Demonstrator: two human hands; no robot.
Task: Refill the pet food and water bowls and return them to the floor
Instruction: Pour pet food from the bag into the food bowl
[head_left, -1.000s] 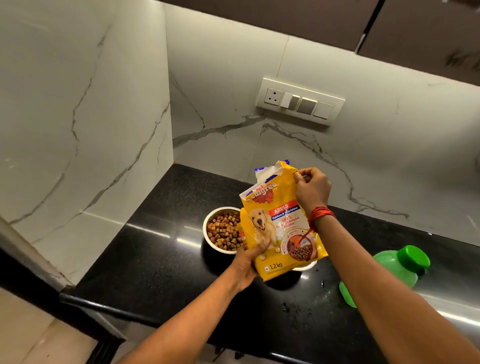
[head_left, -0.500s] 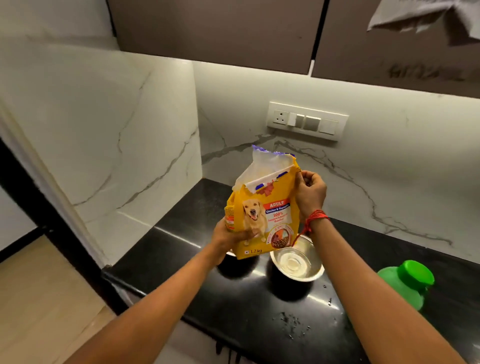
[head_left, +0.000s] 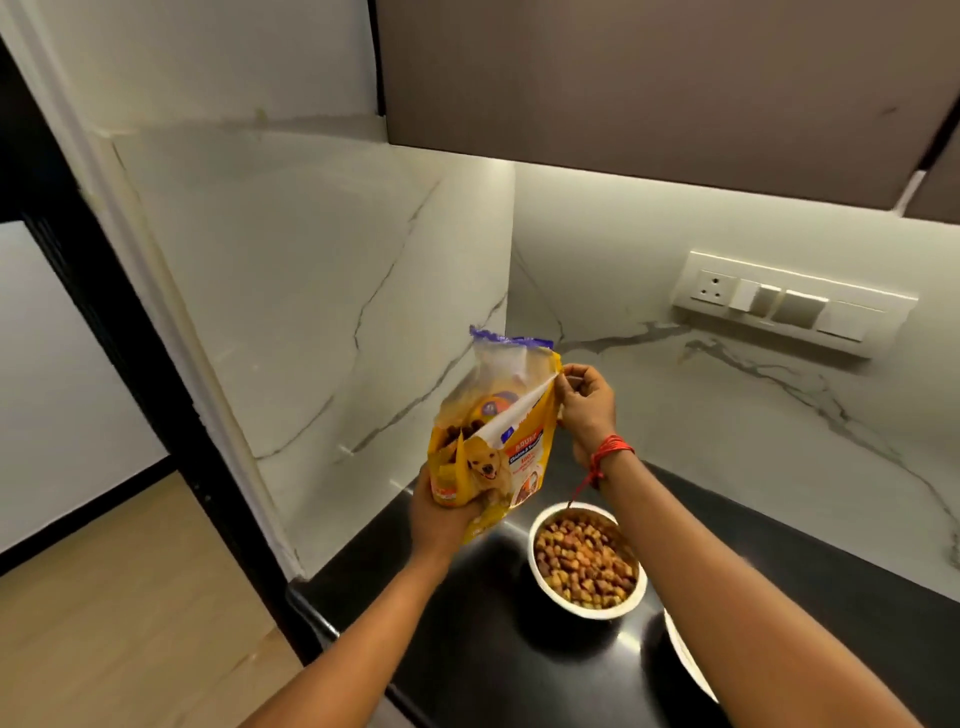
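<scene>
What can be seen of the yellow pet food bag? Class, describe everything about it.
The pet food bag is a glossy yellow pouch, plastic by its look, printed with a dog's picture and a red label. Its top is open, showing pale lining and brown kibble. It is held roughly upright above the black counter, left of the filled bowl. The left hand grips its lower part; the right hand pinches its upper front edge.

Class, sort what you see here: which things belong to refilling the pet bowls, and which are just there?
For the job: food bag, gripped by left hand and right hand; bowl of kibble; second bowl, mostly hidden.
Just there: switch panel; wall cupboard.
</scene>
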